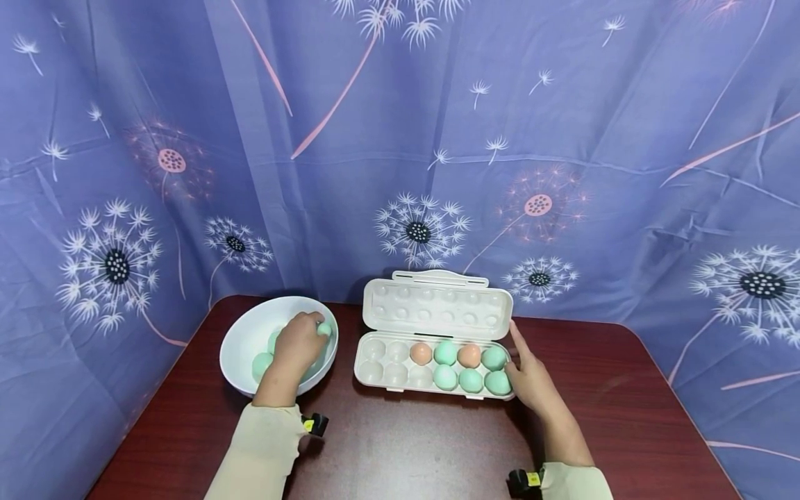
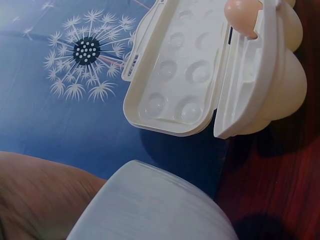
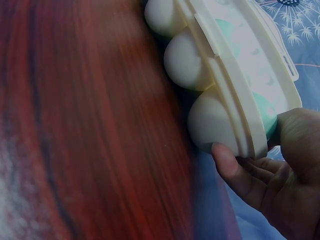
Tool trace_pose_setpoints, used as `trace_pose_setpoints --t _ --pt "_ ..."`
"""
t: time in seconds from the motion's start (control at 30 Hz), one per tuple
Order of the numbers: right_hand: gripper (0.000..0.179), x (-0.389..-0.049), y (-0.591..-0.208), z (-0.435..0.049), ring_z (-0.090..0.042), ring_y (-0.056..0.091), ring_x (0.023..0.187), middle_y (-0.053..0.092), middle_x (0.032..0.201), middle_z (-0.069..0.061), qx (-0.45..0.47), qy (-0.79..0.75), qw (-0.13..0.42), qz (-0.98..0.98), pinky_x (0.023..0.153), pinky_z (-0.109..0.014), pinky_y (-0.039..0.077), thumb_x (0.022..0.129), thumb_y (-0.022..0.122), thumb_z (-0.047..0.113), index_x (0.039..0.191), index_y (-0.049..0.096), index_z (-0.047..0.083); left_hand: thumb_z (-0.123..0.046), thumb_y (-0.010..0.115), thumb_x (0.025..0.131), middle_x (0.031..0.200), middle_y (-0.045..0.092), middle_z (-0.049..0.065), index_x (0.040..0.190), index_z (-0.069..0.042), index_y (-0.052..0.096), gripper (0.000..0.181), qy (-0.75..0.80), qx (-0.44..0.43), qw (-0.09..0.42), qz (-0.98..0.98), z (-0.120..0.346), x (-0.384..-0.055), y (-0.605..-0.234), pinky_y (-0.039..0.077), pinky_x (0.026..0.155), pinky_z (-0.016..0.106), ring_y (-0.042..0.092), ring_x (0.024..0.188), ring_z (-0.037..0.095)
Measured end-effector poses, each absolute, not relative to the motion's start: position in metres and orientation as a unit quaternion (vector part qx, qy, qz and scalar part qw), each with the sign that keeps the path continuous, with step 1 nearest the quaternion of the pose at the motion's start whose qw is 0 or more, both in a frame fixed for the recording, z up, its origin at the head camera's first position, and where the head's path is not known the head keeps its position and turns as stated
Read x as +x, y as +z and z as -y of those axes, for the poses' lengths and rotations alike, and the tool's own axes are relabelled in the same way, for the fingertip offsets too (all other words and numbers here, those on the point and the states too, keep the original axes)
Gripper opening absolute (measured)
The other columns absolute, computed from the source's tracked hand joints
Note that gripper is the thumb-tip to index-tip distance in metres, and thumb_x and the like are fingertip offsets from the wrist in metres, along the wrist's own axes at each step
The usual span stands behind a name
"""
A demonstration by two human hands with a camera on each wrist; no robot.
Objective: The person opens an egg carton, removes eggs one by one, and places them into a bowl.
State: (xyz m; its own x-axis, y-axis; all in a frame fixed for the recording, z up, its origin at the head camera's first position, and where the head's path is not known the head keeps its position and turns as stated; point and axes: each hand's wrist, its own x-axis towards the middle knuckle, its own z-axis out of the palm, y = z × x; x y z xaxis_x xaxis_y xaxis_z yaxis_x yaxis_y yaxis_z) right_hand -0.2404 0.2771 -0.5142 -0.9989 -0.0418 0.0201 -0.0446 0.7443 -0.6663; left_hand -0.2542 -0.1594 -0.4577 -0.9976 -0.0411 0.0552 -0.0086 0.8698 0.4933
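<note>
Inside a white bowl [image 1: 234, 347] on the left, my left hand [image 1: 298, 344] reaches down and pinches a green egg [image 1: 323, 329] at its fingertips. More green eggs, one of them [image 1: 262, 366] beside the wrist, lie in the bowl, partly hidden by the hand. An egg carton [image 1: 375, 352] stands with its lid [image 1: 437, 305] raised. Green eggs [image 1: 471, 380] and two orange eggs [image 1: 421, 353] sit in the cups towards its right side. My right hand [image 1: 531, 378] grips the carton's right end; the right wrist view shows a fingertip [image 3: 225, 157] against the outside of the end cup.
Both containers stand near the back of a dark red wooden table [image 1: 400, 444]. Behind it hangs a blue curtain [image 1: 337, 208] with dandelion prints, close to the raised lid. A small black device is strapped at each wrist.
</note>
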Motion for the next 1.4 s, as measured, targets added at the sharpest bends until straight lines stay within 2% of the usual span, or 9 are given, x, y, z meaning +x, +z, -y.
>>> trace_pose_setpoints --t 0.3,0.5,0.73,1.03,1.4 --pt "0.084 -0.2406 -0.5138 -0.2771 -0.031 0.062 0.102 0.061 0.131 -0.024 0.024 0.357 0.005 0.934 0.089 -0.045 0.049 0.098 0.050 0.004 0.164 0.005 0.030 -0.006 0.062 0.088 0.120 0.066 0.024 0.125 0.000 0.068 0.038 -0.238 0.005 0.023 0.971 0.1569 -0.2527 -0.4569 0.052 0.096 0.053 0.064 0.112 0.041" --pt "0.083 -0.2409 -0.5138 -0.2772 -0.034 0.063 0.108 0.062 0.131 -0.026 0.026 0.359 0.009 0.933 0.091 -0.048 0.050 0.098 0.050 0.005 0.164 0.006 0.029 -0.004 0.061 0.087 0.118 0.066 0.023 0.124 0.000 0.068 0.038 -0.231 0.000 0.015 0.973 0.1573 -0.2548 -0.4588 0.052 0.095 0.054 0.064 0.110 0.042" --pt "0.083 -0.2408 -0.5150 -0.2773 -0.034 0.063 0.107 0.062 0.130 -0.025 0.026 0.357 0.008 0.934 0.092 -0.048 0.049 0.098 0.049 0.005 0.164 0.006 0.029 -0.002 0.061 0.086 0.124 0.068 0.022 0.125 -0.002 0.068 0.040 -0.229 0.000 0.007 0.973 0.1574 -0.2542 -0.4609 0.052 0.097 0.055 0.064 0.114 0.042" --pt "0.083 -0.2413 -0.5153 -0.2775 -0.033 0.063 0.107 0.061 0.132 -0.025 0.024 0.357 0.002 0.934 0.093 -0.049 0.049 0.099 0.049 0.006 0.164 0.005 0.031 -0.003 0.060 0.084 0.120 0.069 0.021 0.124 -0.005 0.069 0.041 -0.222 -0.006 0.008 0.975 0.1565 -0.2531 -0.4624 0.052 0.095 0.054 0.065 0.112 0.043" --pt "0.083 -0.2409 -0.5156 -0.2776 -0.033 0.063 0.107 0.061 0.132 -0.025 0.025 0.359 0.004 0.933 0.091 -0.047 0.050 0.098 0.049 0.006 0.164 0.005 0.030 -0.005 0.061 0.084 0.120 0.068 0.023 0.125 -0.004 0.069 0.041 -0.229 -0.004 0.020 0.973 0.1545 -0.2514 -0.4580 0.052 0.093 0.055 0.065 0.111 0.043"
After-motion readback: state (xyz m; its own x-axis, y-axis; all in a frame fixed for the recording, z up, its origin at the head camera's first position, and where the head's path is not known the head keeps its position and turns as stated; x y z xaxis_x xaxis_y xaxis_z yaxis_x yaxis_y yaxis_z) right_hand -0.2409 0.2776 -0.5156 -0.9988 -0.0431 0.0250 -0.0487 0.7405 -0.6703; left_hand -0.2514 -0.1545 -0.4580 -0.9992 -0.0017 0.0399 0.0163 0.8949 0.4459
